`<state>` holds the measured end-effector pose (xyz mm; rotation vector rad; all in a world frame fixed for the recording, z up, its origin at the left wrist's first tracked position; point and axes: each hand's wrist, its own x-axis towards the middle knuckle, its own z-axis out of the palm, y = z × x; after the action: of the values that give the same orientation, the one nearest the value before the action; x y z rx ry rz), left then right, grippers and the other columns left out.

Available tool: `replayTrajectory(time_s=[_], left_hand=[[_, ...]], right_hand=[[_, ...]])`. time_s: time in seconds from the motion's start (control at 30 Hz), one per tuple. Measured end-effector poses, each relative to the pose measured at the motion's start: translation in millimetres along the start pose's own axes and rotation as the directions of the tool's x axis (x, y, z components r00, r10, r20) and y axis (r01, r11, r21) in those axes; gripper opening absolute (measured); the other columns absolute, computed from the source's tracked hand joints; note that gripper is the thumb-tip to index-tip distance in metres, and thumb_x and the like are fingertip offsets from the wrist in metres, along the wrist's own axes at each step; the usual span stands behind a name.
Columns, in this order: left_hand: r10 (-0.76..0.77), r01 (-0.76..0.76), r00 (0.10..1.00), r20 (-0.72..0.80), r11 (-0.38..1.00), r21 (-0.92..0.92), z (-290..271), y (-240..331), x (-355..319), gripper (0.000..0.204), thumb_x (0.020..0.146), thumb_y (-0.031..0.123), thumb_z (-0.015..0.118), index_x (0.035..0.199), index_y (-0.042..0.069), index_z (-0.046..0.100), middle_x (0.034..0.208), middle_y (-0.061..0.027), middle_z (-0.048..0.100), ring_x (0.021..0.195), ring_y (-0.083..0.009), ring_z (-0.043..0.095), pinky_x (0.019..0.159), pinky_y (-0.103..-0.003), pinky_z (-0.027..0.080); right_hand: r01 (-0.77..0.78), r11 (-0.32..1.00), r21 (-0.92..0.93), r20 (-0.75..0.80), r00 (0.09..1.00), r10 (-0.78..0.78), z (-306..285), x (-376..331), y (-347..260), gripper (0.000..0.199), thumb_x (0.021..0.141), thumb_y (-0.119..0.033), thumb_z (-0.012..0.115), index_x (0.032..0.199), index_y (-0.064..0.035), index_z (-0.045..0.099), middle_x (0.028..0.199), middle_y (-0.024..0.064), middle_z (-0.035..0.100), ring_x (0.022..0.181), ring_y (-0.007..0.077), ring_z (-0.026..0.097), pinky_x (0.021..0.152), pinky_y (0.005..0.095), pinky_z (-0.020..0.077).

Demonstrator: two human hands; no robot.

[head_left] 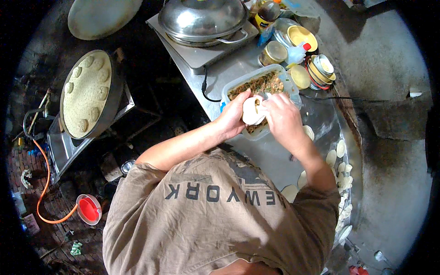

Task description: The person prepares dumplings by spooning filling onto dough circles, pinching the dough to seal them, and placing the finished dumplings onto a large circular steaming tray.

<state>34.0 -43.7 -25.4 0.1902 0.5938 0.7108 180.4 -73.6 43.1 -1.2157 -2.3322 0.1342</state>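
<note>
Above a clear plastic tub [228, 87] of minced filling [270, 85], my left hand [233, 115] cups a white dough wrapper [250, 113]. A bit of filling shows in the wrapper's opening. The fingers of my right hand [283, 117] are pinched at the wrapper's right edge. Something small and greyish shows near those fingertips, too small to make out. Several flat dough rounds [331, 158] lie on the metal table to the right of my right forearm; part of them is hidden behind my arm and sleeve.
A round steamer [85, 105] at left holds several pleated buns on a pale liner. Its likely lid, a round disc [104, 18], lies beyond. A domed wok lid [201, 20] covers a cooker at the back. Jars [275, 52] and stacked bowls [321, 68] stand back right. A cord crosses the table.
</note>
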Motion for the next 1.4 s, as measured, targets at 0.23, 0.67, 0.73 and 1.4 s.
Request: replayTrajectory(time_s=[0.23, 0.67, 0.73, 1.4], left_hand=[[-0.284, 0.253, 0.938, 0.200, 0.953, 0.164, -7, 18, 7, 0.025, 0.095, 0.021, 0.043, 0.105, 0.001, 0.055, 0.099, -0.0143, 0.063, 0.084, -0.0244, 0.065, 0.074, -0.042, 0.056], [-0.492, 0.252, 0.811, 0.316, 0.782, 0.570, 13, 49, 13, 0.067, 0.089, 0.065, 0.031, 0.114, 0.006, 0.051, 0.096, -0.0098, 0.062, 0.083, -0.0227, 0.065, 0.067, -0.039, 0.057], [-0.308, 0.162, 0.891, 0.335, 0.902, 0.399, 12, 51, 2, 0.074, 0.087, 0.070, 0.027, 0.123, 0.008, 0.047, 0.109, -0.0091, 0.059, 0.094, -0.0210, 0.063, 0.074, -0.037, 0.055], [-0.153, -0.047, 0.937, 0.315, 0.837, 0.545, -3, 43, -2, 0.065, 0.094, 0.057, 0.031, 0.126, 0.002, 0.046, 0.113, -0.0093, 0.058, 0.105, -0.0173, 0.057, 0.087, -0.032, 0.048]], right_hand=[[0.116, 0.992, 0.045, 0.019, 0.993, -0.117, -17, 6, 4, 0.009, 0.075, -0.011, 0.059, 0.082, -0.0049, 0.056, 0.082, 0.0099, 0.051, 0.082, 0.0288, 0.052, 0.074, 0.0403, 0.0436], [0.056, 0.979, 0.194, -0.066, 0.997, -0.044, -25, 4, 2, 0.009, 0.074, -0.007, 0.065, 0.080, -0.0027, 0.059, 0.077, 0.0109, 0.054, 0.073, 0.0284, 0.054, 0.066, 0.0380, 0.0451], [-0.064, 0.965, 0.255, -0.179, 0.977, 0.112, -24, 0, -2, 0.007, 0.076, -0.006, 0.065, 0.078, -0.0022, 0.060, 0.073, 0.0112, 0.056, 0.069, 0.0285, 0.056, 0.064, 0.0384, 0.0453], [0.165, 0.986, 0.024, -0.045, 0.985, -0.164, -18, 18, 2, 0.015, 0.072, -0.017, 0.067, 0.079, -0.0063, 0.058, 0.082, 0.0071, 0.053, 0.082, 0.0264, 0.051, 0.075, 0.0397, 0.0367]])
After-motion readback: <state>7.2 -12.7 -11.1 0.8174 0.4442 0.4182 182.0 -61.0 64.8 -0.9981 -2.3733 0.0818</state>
